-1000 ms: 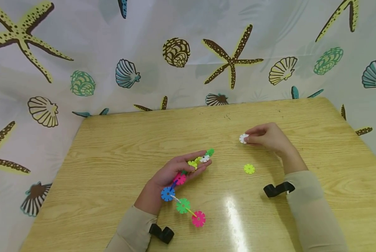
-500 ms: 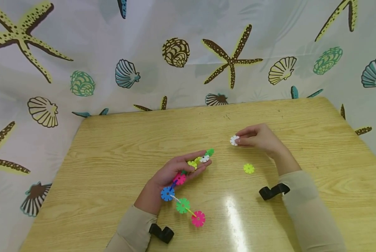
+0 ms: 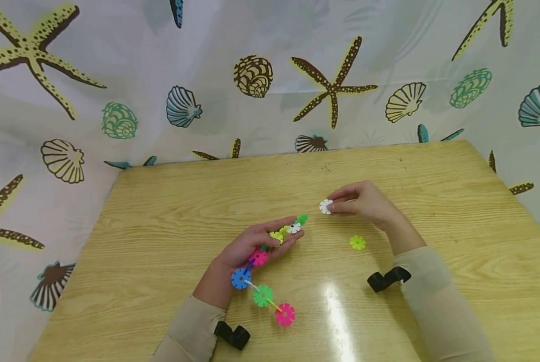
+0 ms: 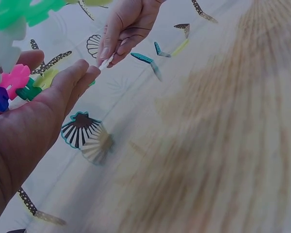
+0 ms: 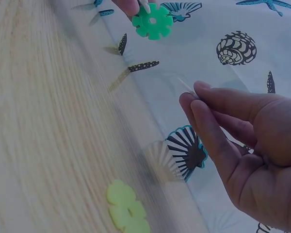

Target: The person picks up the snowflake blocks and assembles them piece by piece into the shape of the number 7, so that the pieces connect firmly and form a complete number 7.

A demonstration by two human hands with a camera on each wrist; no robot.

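My left hand [image 3: 256, 244] lies palm up on the wooden table [image 3: 170, 201] and holds a chain of plastic snowflake discs [image 3: 270, 261]: green, white and yellow at the fingertips, then pink, blue, green and pink trailing toward my sleeve. The left wrist view shows the same chain's discs [image 4: 12, 80] against my curled fingers. My right hand [image 3: 364, 203] pinches a white disc [image 3: 326, 206] edge-on, a little right of and beyond the chain's green end disc [image 5: 153, 21]. A loose yellow disc [image 3: 357, 243] lies flat on the table under my right wrist, also seen in the right wrist view [image 5: 127, 208].
A curtain printed with shells and starfish [image 3: 251, 75] hangs behind and to the sides of the table. Black wrist straps [image 3: 385, 279] sit on both sleeves. The table's far edge [image 3: 297, 153] meets the curtain.
My right hand has carried the white disc leftward, closer to the chain's green end. The left hand and chain have stayed still.
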